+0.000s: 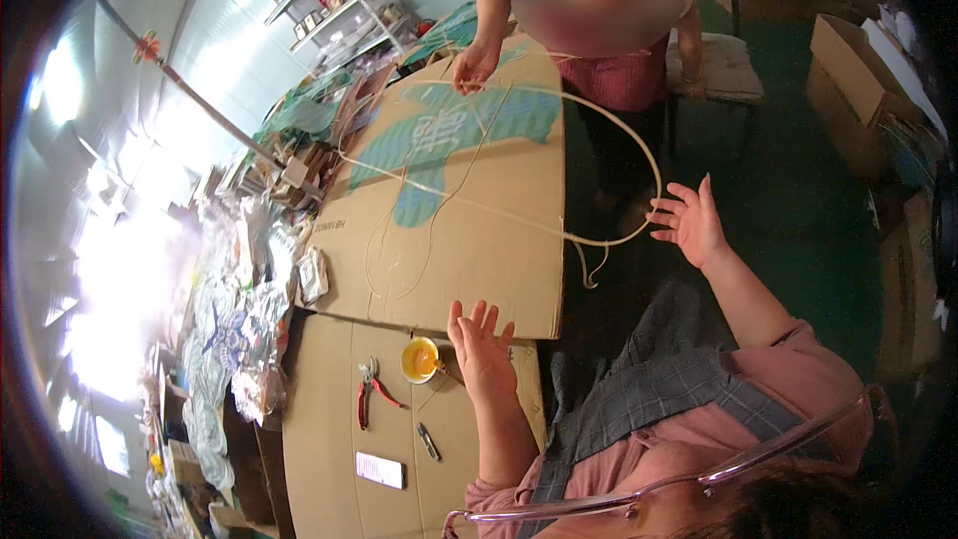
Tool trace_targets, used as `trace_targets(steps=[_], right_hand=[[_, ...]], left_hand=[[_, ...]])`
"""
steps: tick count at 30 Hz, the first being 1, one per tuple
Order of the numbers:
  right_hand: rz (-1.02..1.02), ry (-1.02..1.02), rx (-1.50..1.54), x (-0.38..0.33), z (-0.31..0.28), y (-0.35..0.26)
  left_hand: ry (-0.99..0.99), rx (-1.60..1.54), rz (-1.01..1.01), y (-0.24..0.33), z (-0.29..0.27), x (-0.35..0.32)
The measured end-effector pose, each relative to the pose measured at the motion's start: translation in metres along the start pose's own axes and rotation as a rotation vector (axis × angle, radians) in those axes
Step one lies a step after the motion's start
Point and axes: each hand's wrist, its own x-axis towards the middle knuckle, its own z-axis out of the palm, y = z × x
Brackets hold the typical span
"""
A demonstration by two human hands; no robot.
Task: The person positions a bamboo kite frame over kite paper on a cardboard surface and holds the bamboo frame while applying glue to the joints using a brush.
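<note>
A large pale hoop (634, 135), cane-like, stretches over the cardboard-topped table, with loose thin strands hanging from it. My right hand (694, 225) is raised at the hoop's right side, fingers spread, fingertips at the rim; whether they touch it I cannot tell. Palm up and fingers apart, my left hand (486, 354) hovers over the near part of the table with nothing in it. Beside it stands a yellow cup (420, 360) with orange-yellow contents. Across the table, another person's hand (475, 68) is at the hoop's far side.
Red-handled pliers (371, 394), a small dark cutter-like tool (428, 442) and a white phone (380, 470) lie on the near cardboard (329, 419). Plastic-wrapped goods (254, 329) crowd the left edge. An open cardboard box (848, 70) and a chair (723, 65) stand at the far right.
</note>
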Motion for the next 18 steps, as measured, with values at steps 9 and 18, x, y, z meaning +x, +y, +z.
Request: trace_targets(steps=[9, 18], right_hand=[[0.036, 0.125, -0.011, -0.001, 0.017, 0.005], [0.081, 0.053, -0.042, 0.008, 0.010, 0.016]], left_hand=[[0.070, -0.238, -0.163, -0.020, -0.021, 0.041], [0.133, -0.282, -0.194, -0.023, -0.029, 0.051]])
